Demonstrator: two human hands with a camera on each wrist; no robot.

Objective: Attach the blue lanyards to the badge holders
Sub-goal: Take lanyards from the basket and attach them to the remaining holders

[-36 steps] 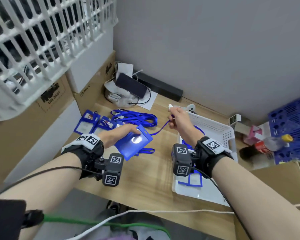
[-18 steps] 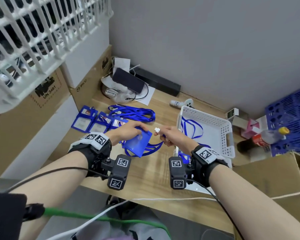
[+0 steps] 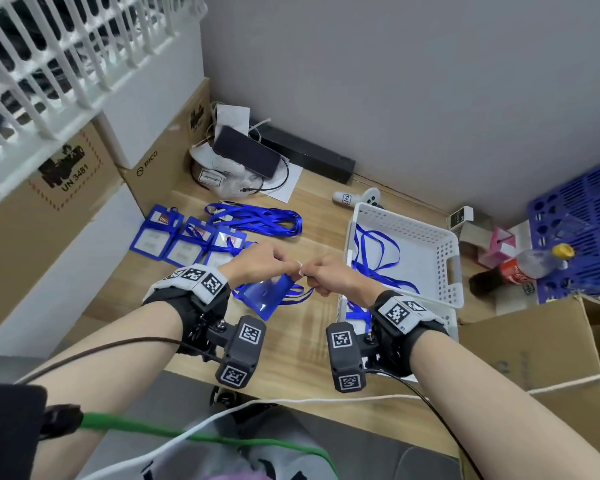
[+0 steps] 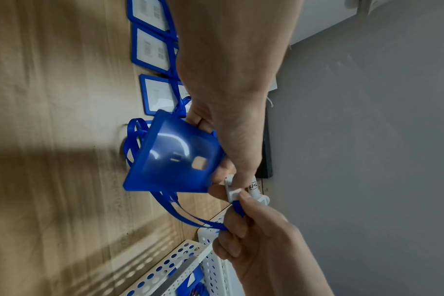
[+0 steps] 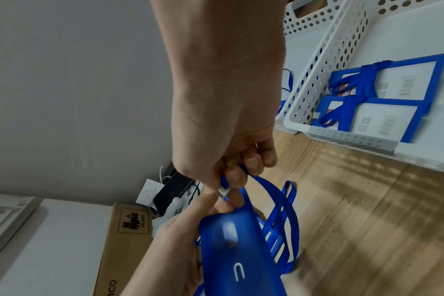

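Note:
My left hand [image 3: 274,261] grips a blue translucent badge holder [image 3: 264,294] by its top edge, lifted above the wooden table [image 3: 291,348]. In the left wrist view the badge holder [image 4: 175,156] hangs tilted from my fingers. My right hand [image 3: 321,277] pinches the white clip [image 4: 232,189] of a blue lanyard [image 3: 297,294] and holds it against the holder's top edge. The lanyard [image 5: 279,210] loops down under both hands. Whether the clip is through the slot is hidden by my fingers.
Several badge holders [image 3: 184,237] with lanyards lie in a row at the left, beside a bundle of loose lanyards [image 3: 260,220]. A white perforated basket [image 3: 440,258] at the right holds a lanyard; a second basket [image 5: 342,138] holds finished badges. Cardboard boxes, a bottle and a blue crate stand around.
My right hand came back from the basket towards me with the lanyard clip and met my left hand. The left hand lifted the badge holder off the table and tilted it.

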